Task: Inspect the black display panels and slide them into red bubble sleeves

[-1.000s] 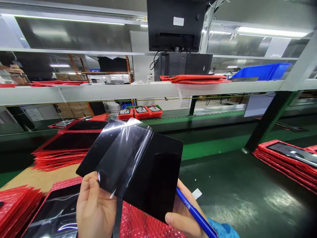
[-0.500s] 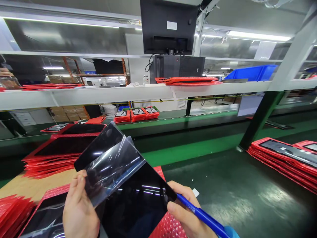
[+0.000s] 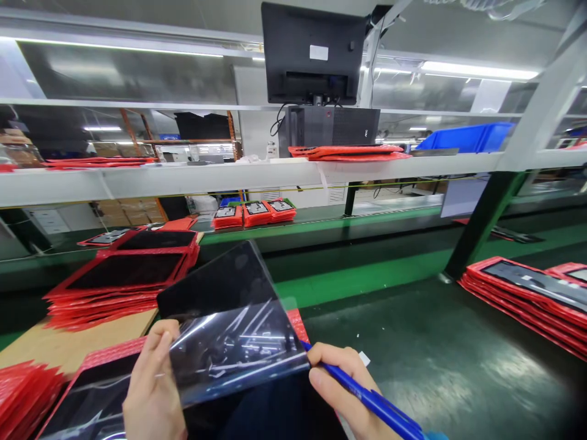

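A black glass screen panel [image 3: 224,278] is tilted in front of me, with a clear plastic film [image 3: 243,342] lying loosely across its middle. My left hand [image 3: 156,385] grips the left side, thumb and fingers closed at the edge of the panel and film. On the other side, my right hand [image 3: 348,385] holds a blue pen [image 3: 362,391], and its fingertips pinch the right end of the film by the panel's edge. The panel's lower part runs out of view. Beneath it, a red bubble-wrap sleeve [image 3: 297,324] shows partly.
Red sleeves with dark panels [image 3: 123,275] are stacked at left on a tan board [image 3: 105,333]. More red sleeves [image 3: 22,391] lie at lower left. Another stack [image 3: 527,299] stands right, near a green post [image 3: 481,223]. A white shelf beam [image 3: 206,180] crosses ahead.
The panel has turned and shifted right. The film's edge has swung from a steep slant to nearly level, its right end now at my right fingertips. Both hands keep their grip.
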`<action>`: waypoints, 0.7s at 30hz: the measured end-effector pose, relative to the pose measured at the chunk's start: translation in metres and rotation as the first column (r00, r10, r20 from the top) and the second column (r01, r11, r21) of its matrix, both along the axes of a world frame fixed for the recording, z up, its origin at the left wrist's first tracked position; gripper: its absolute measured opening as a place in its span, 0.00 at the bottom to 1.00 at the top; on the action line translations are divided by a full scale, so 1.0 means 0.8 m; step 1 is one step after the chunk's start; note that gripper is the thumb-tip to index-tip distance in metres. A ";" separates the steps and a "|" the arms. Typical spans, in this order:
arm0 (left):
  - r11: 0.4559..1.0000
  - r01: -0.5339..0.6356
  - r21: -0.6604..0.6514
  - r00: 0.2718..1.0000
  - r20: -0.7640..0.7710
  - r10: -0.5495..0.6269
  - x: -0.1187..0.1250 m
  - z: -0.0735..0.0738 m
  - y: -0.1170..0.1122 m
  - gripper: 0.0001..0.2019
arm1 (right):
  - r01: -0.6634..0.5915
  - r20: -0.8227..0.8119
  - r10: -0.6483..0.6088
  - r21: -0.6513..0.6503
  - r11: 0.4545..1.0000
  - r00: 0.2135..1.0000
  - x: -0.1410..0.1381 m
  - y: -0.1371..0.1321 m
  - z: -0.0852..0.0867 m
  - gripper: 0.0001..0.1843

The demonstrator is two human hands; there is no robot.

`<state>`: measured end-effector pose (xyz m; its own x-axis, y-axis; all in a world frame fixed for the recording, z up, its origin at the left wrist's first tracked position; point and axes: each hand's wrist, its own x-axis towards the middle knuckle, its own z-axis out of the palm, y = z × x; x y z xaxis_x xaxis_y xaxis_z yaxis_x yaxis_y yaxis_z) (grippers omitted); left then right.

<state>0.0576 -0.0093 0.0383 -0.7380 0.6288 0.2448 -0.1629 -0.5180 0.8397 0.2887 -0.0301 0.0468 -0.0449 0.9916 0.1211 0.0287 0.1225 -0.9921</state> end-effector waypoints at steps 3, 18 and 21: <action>0.996 0.045 0.080 0.997 -0.069 -0.039 0.008 0.000 -0.002 0.07 | 0.020 0.066 -0.021 0.014 1.000 0.998 -0.001 0.001 0.006 0.16; 0.996 0.065 -0.061 0.984 -0.160 -0.074 0.010 -0.002 -0.009 0.12 | -0.323 0.045 0.320 0.126 0.938 0.946 -0.003 0.021 -0.002 0.40; 0.997 0.061 -0.042 0.984 -0.167 -0.067 0.006 -0.010 -0.004 0.12 | -0.236 0.171 0.185 0.362 0.902 0.968 -0.001 0.024 -0.010 0.50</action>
<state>0.0624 -0.0123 0.0306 -0.6461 0.6843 0.3380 -0.0492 -0.4792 0.8763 0.2882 -0.0105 0.0391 -0.2883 0.8386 0.4622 0.0857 0.5033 -0.8598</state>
